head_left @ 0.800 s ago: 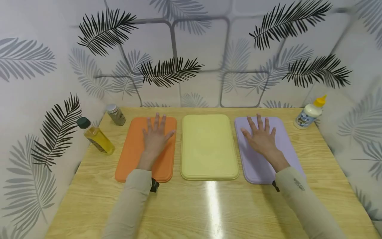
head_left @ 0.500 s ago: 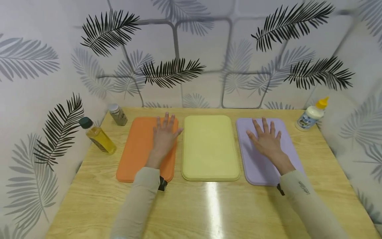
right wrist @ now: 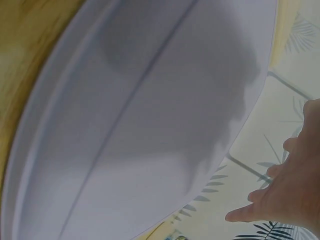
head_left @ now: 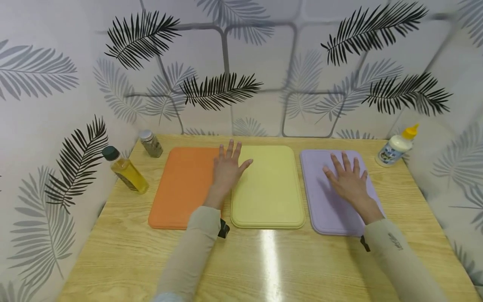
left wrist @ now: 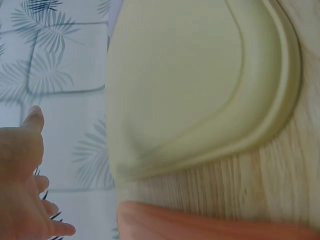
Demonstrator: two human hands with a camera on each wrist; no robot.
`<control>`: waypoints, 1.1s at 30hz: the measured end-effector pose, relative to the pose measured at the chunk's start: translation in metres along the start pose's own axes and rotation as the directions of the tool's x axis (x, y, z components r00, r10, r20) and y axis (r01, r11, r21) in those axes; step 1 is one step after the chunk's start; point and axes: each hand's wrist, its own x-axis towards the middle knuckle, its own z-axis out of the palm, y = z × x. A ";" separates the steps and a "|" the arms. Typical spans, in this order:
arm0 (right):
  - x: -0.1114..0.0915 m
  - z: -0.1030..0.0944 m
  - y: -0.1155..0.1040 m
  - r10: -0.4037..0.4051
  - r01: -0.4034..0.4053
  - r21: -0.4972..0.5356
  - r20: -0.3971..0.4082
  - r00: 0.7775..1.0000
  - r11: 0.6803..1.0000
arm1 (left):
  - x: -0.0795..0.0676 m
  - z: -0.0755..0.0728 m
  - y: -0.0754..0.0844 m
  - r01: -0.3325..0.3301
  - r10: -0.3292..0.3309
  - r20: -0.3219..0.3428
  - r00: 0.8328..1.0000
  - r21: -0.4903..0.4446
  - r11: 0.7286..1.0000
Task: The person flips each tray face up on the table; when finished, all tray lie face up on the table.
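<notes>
Three rounded rectangular boards or lids lie side by side: an orange one (head_left: 185,184), a yellow one (head_left: 268,188) and a purple one (head_left: 320,201). Over the gap between orange and yellow hovers my left hand (head_left: 226,172), palm down with fingers spread and nothing held. In the left wrist view this left hand (left wrist: 20,180) is raised above the yellow surface (left wrist: 175,75). My right hand (head_left: 351,182), also spread and holding nothing, is above the purple one. Its shadow falls on the purple surface (right wrist: 165,115) in the right wrist view, apart from the right hand (right wrist: 290,185).
On the wooden table (head_left: 245,264), an oil bottle (head_left: 130,176) with a dark green cap and a small grey-lidded jar (head_left: 151,144) stand at left. A white glue bottle (head_left: 394,149) with a yellow nozzle stands at the back right. A leaf-patterned wall (head_left: 256,113) rises behind.
My left hand has moved right, from over the orange board to the border with the yellow one. My right hand has drifted slightly right above the purple one. Both stay spread.
</notes>
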 end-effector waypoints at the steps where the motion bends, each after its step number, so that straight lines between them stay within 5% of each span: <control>1: -0.001 -0.001 0.001 0.000 0.000 0.000 -0.002 1.000 1.000 | 0.001 0.001 0.004 -0.003 0.003 0.004 1.000 -0.004 1.000; 19: -0.009 -0.001 0.022 0.008 -0.008 0.006 -0.031 0.999 1.000 | 0.003 0.026 0.082 -0.057 0.062 0.030 0.998 -0.150 0.987; 33: -0.015 0.003 0.033 0.052 -0.052 0.002 -0.026 0.998 0.999 | -0.010 0.055 0.135 -0.091 0.106 0.045 0.993 -0.267 0.960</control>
